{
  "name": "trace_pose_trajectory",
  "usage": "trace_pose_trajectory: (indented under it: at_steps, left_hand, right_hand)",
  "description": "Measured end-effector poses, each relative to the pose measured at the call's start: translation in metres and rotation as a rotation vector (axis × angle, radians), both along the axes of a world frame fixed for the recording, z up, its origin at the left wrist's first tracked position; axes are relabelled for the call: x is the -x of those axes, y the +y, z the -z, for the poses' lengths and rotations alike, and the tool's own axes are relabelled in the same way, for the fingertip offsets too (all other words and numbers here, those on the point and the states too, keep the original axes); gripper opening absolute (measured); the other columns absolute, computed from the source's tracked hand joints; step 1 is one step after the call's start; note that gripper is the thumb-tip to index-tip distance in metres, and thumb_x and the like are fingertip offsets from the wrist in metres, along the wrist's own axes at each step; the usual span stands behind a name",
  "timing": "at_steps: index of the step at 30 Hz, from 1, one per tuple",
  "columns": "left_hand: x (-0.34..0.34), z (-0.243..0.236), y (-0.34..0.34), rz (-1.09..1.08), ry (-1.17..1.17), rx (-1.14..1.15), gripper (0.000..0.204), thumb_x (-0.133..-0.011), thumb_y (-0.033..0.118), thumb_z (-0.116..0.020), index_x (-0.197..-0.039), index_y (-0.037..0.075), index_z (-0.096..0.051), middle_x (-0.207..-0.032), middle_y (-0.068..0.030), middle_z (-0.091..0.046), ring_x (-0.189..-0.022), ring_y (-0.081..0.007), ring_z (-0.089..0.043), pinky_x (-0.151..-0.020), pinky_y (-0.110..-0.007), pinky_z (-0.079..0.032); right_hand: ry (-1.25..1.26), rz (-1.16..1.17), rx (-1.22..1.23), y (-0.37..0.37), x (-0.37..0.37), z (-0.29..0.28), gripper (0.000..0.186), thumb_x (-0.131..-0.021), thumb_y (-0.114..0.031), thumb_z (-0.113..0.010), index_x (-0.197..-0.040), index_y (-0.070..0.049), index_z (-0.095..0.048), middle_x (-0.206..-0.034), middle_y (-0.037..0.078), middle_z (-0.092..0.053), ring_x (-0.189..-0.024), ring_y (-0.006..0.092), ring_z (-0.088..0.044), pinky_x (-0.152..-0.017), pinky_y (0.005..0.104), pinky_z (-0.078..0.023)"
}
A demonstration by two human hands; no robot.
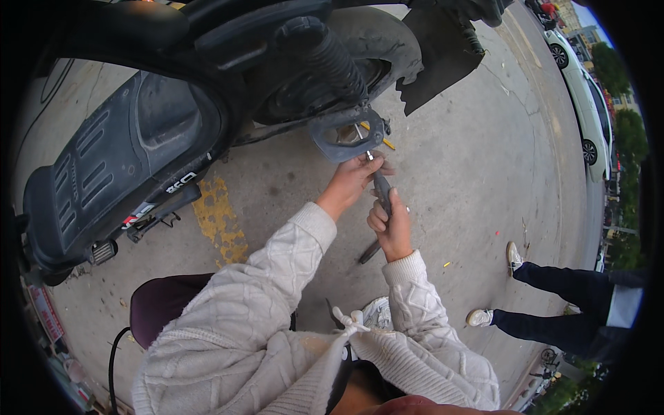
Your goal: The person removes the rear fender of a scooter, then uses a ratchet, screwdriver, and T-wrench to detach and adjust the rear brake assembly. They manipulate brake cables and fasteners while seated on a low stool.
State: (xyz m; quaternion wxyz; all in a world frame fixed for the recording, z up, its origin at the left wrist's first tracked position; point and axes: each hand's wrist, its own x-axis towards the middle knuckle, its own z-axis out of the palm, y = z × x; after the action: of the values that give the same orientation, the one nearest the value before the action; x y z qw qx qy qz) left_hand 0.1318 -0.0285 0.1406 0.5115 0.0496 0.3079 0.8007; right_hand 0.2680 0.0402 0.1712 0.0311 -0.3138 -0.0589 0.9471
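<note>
My right hand point(391, 225) is wrapped around a dark grey hand tool point(382, 185); its exact kind is unclear. My left hand point(353, 180) closes at the upper end of that tool, beside a short bright metal piece, its fingertips partly blurred. Just above my fingers is a grey oval loop bracket point(346, 135) at the rear of a black scooter point(131, 145). Behind the bracket, a yellow stick-like piece point(389, 144) shows in part. Below my right hand, a dark bar-like piece point(370, 252) shows; whether it belongs to the tool cannot be told.
The scooter's rear wheel point(387, 45), coil shock point(332, 59) and black mudguard flap point(443, 62) are above my hands. A maroon seat point(159, 308) stands left of me. At right, a person in dark trousers point(553, 304) stands on the concrete. A white car point(584, 104) is beyond.
</note>
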Motion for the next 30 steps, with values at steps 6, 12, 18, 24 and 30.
trace_pose_trajectory:
  at_steps: [6,12,18,24,30]
  left_hand:
    - [0.003,-0.001,0.001,0.073,0.011,0.008,0.023,-0.095,0.013,-0.053,-0.113,-0.001,-0.051,-0.109,-0.0106,-0.057,-0.102,-0.0218,-0.061,-0.089,-0.034,-0.049]
    - [0.000,0.011,0.004,-0.156,-0.034,0.036,0.032,-0.098,0.019,-0.049,-0.124,0.000,-0.046,-0.118,-0.0140,-0.054,-0.110,-0.0223,-0.055,-0.088,-0.036,-0.048]
    - [0.007,0.003,-0.003,-0.555,-0.085,0.192,0.025,-0.097,0.020,-0.051,-0.111,0.000,-0.056,-0.103,-0.0085,-0.061,-0.088,-0.0136,-0.060,-0.076,-0.028,-0.048]
    - [0.010,-0.020,-0.003,-0.530,0.003,0.226,0.023,-0.096,0.019,-0.053,-0.097,-0.003,-0.060,-0.083,-0.0082,-0.064,-0.070,-0.0146,-0.061,-0.063,-0.028,-0.049]
    - [0.007,-0.013,-0.004,-0.583,0.105,0.173,0.025,-0.094,0.022,-0.058,-0.099,-0.002,-0.060,-0.085,-0.0058,-0.063,-0.072,-0.0120,-0.059,-0.067,-0.027,-0.048]
  right_hand:
    - [0.049,-0.073,-0.048,0.003,-0.004,0.003,0.048,-0.098,-0.045,-0.039,-0.105,0.000,-0.056,-0.047,-0.007,-0.027,-0.034,0.0052,-0.023,-0.036,0.0212,-0.020]
    - [-0.025,-0.125,-0.442,-0.006,-0.003,0.018,0.048,-0.099,-0.046,-0.039,-0.113,-0.002,-0.053,-0.049,-0.008,-0.023,-0.039,0.0037,-0.022,-0.040,0.0206,-0.020]
    - [0.028,-0.151,-0.479,-0.012,-0.001,0.027,0.042,-0.097,-0.041,-0.046,-0.116,-0.004,-0.049,-0.054,-0.007,-0.028,-0.042,0.0039,-0.025,-0.041,0.0205,-0.021]
    - [-0.083,-0.204,-0.745,-0.017,0.005,0.026,0.034,-0.093,-0.027,-0.058,-0.117,-0.006,-0.046,-0.058,-0.006,-0.033,-0.044,0.0037,-0.028,-0.041,0.0202,-0.022]
    - [0.010,-0.141,-0.641,-0.016,0.004,0.023,0.046,-0.092,-0.029,-0.060,-0.127,-0.005,-0.042,-0.056,-0.006,-0.032,-0.045,0.0040,-0.029,-0.042,0.0207,-0.023]
